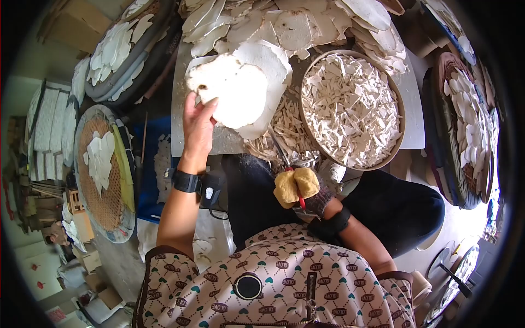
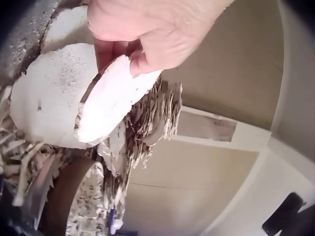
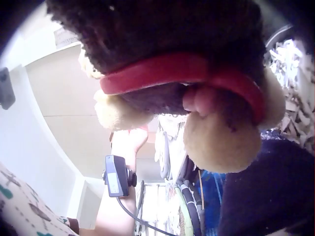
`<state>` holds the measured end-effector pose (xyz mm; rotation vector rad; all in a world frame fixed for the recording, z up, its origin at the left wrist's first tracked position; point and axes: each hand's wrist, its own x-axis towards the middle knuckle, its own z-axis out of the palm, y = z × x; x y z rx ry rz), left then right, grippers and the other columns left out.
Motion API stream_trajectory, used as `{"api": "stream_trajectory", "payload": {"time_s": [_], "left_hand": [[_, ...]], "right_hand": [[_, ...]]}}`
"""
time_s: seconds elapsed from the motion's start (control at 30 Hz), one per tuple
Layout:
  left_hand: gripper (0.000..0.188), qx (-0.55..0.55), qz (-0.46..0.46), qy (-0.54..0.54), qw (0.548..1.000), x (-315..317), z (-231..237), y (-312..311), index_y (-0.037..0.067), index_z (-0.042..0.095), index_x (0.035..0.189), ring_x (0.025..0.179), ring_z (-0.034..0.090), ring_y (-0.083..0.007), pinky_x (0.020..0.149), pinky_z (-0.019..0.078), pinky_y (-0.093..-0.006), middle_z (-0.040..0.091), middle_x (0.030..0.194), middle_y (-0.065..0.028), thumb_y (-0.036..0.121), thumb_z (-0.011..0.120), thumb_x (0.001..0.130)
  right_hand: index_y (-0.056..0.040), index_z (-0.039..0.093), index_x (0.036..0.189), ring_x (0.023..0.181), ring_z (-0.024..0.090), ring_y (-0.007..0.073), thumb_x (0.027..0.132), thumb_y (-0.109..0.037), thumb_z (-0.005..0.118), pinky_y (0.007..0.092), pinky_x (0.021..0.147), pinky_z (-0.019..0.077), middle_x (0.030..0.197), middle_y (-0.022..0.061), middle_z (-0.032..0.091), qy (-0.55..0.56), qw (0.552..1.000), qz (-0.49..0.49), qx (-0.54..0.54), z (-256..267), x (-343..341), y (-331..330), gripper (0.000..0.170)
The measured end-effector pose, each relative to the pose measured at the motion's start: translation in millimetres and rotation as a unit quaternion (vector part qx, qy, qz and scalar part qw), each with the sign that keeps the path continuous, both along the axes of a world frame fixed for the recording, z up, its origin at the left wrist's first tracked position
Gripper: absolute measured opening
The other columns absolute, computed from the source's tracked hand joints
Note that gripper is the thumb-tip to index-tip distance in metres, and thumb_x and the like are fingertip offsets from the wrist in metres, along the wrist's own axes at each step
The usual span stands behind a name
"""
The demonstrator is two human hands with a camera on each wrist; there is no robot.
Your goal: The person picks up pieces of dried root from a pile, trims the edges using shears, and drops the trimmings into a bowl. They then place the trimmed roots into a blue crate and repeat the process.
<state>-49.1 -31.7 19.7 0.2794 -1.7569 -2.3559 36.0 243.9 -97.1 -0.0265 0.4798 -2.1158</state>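
The grey work surface [image 1: 414,123] carries a pile of pale slices [image 1: 290,27] along its far side and, nearer, a round tray [image 1: 402,117] filled with white chips [image 1: 350,109]. Left of the tray, one broad slice [image 1: 238,90] is held tilted above another, its near edge clamped in the left hand [image 1: 198,123]; the gloved right hand [image 1: 319,201] is closed around red-handled, yellow-padded shears [image 1: 288,188].

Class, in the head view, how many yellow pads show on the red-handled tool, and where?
2: the left pad in the picture, and the right pad close beside it, nearer the gloved right hand. More may be hidden beneath.
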Motion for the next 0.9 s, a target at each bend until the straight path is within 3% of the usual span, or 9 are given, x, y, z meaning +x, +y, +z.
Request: {"api": "stream_trajectory", "payload": {"time_s": [0.1,0.13,0.3,0.33,0.43,0.6,0.67,0.73,0.9], "left_hand": [[0.039,0.056,0.005,0.009,0.998,14.6,14.0,7.6,0.004,0.041,0.124,0.111,0.051,-0.019,0.094,0.0415,-0.0343,0.053,0.12,-0.0093,0.003,0.052,0.087],[0.038,0.061,0.009,0.011,0.998,19.6,16.7,12.3,0.004,0.042,0.123,0.11,0.052,-0.0191,0.093,0.0419,-0.0343,0.053,0.12,-0.0094,0.003,0.052,0.087],[0.036,0.074,0.031,-0.001,0.997,40.1,7.6,32.5,0.006,0.041,0.119,0.105,0.054,-0.0186,0.085,0.0485,-0.0336,0.055,0.115,-0.0108,0.002,0.054,0.086],[0.037,0.071,0.03,0.005,0.997,41.8,6.1,37.3,0.006,0.04,0.12,0.105,0.054,-0.0182,0.086,0.0478,-0.0335,0.055,0.114,-0.0108,0.002,0.055,0.086],[0.039,0.076,0.032,0.012,0.997,44.4,-5.5,42.0,0.006,0.039,0.122,0.105,0.054,-0.0183,0.087,0.0473,-0.0338,0.055,0.115,-0.0111,0.003,0.055,0.086],[0.042,0.094,0.015,-0.013,0.995,48.0,-9.7,55.0,0.005,0.038,0.125,0.109,0.052,-0.0202,0.092,0.0441,-0.0355,0.052,0.12,-0.0117,0.003,0.053,0.086],[0.045,0.107,-0.01,-0.02,0.994,49.8,-9.9,60.3,0.005,0.035,0.128,0.112,0.051,-0.0212,0.094,0.0431,-0.0364,0.05,0.123,-0.0121,0.002,0.052,0.086],[0.047,0.102,-0.022,-0.042,0.994,51.5,-7.5,63.6,0.005,0.033,0.129,0.111,0.051,-0.0208,0.093,0.0438,-0.0362,0.05,0.122,-0.0122,0.002,0.052,0.086],[0.051,0.096,-0.056,-0.093,0.989,53.6,-4.2,62.1,0.007,0.03,0.131,0.108,0.053,-0.0196,0.089,0.0464,-0.0335,0.051,0.12,-0.0119,0.0,0.053,0.085]], "right_hand": [[0.0011,0.049,0.112,0.107,0.053,0.0219,0.091,-0.012,0.048,0.0352,0.096,0.0419,0.115,0.0128,0.054,-0.136,0.968,-0.016,-0.21,-1.5,0.8,-4.5,0.024],[0.003,0.048,0.112,0.109,0.052,0.0228,0.093,-0.012,0.045,0.0353,0.098,0.0401,0.117,0.0141,0.052,-0.05,0.978,-0.049,-0.198,-7.7,2.9,-5.1,0.025],[-0.0007,0.046,0.119,0.11,0.051,0.0209,0.093,-0.011,0.045,0.0336,0.098,0.0398,0.12,0.0122,0.051,0.164,0.985,-0.047,-0.013,-22.6,6.5,-0.8,0.027],[-0.0015,0.045,0.12,0.111,0.051,0.0202,0.093,-0.011,0.045,0.0327,0.098,0.0398,0.12,0.0116,0.051,0.357,0.922,-0.051,0.141,1.9,4.3,3.3,0.028],[-0.0039,0.047,0.121,0.11,0.052,0.0175,0.092,-0.008,0.047,0.0297,0.098,0.0392,0.119,0.0088,0.053,0.379,0.885,-0.022,0.27,8.6,8.8,10.2,0.029],[-0.0036,0.049,0.119,0.108,0.052,0.0159,0.089,-0.005,0.051,0.0283,0.096,0.0402,0.116,0.0069,0.055,0.15,0.987,-0.007,0.057,24.5,2.0,12.1,0.03],[-0.0034,0.048,0.119,0.108,0.052,0.0152,0.089,-0.006,0.052,0.028,0.095,0.0408,0.116,0.0066,0.055,0.122,0.992,-0.016,0.018,16.0,3.9,14.2,0.03],[-0.0032,0.048,0.119,0.107,0.052,0.0142,0.089,-0.007,0.053,0.0279,0.094,0.0415,0.116,0.0063,0.054,0.292,0.941,-0.034,0.165,26.5,8.4,14.8,0.031],[-0.001,0.047,0.119,0.108,0.052,0.0155,0.089,-0.008,0.054,0.0296,0.094,0.0421,0.118,0.0077,0.054,-0.032,0.998,-0.016,-0.052,27.8,8.8,13.3,0.031]]}}
